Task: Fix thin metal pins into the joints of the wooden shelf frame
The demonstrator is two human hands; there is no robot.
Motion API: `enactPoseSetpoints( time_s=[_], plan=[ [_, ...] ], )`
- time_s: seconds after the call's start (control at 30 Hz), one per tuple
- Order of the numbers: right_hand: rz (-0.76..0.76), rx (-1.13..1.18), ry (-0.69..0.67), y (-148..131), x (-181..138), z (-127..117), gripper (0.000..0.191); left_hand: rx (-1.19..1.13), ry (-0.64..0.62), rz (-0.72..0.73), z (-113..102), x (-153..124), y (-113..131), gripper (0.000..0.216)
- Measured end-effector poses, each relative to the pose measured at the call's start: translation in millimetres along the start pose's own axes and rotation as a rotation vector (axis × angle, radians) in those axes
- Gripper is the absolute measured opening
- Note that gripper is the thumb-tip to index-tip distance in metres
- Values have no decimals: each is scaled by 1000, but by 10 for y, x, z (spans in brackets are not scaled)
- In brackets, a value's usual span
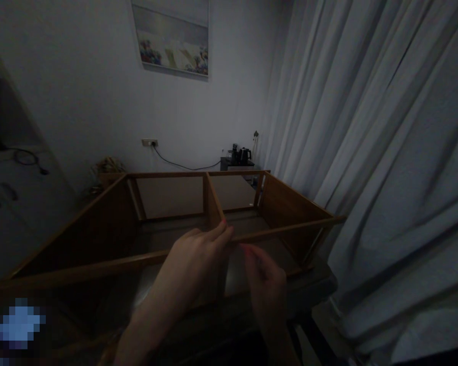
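Wooden cabinet frame: left hand closed over near rail at divider, apparently steadying; right hand pinched narrow, contents unclear.

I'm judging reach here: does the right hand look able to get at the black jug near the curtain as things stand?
Probably not: the right hand is at the near side of the wooden frame, while the black jug stands beyond it, leaving the frame in between.

1 close head-worn view, forward-down over the wooden frame
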State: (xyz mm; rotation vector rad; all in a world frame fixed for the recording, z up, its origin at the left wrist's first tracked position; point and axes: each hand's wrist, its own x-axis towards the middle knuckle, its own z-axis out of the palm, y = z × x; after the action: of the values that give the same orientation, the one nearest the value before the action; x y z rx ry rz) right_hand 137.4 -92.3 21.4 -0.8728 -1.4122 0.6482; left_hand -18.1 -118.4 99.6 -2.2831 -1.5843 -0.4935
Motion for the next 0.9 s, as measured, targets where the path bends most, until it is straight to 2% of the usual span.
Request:
enactPoseSetpoints(
  time_s=[0.27,0.4,0.57,0.67,0.77,0.9],
  plan=[
    [-51,-15,-29,-91,36,22,22,67,183,25,63,-69,-32,26],
    [-24,4,-49,-89,35,32,23,78,287,40,102,-103,-44,23],
    [30,46,-53,-63,10,31,27,47,327,26,156,-198,-33,26],
    [68,74,-60,-57,1,21,28,36,445,-83,281,-352,67,27],
    [114,90,-75,-51,-6,11,30,59,600,-268,438,-525,244,14],
    [123,103,-83,-33,-15,19,28,30,610,-364,542,-602,426,10]
  ],
)
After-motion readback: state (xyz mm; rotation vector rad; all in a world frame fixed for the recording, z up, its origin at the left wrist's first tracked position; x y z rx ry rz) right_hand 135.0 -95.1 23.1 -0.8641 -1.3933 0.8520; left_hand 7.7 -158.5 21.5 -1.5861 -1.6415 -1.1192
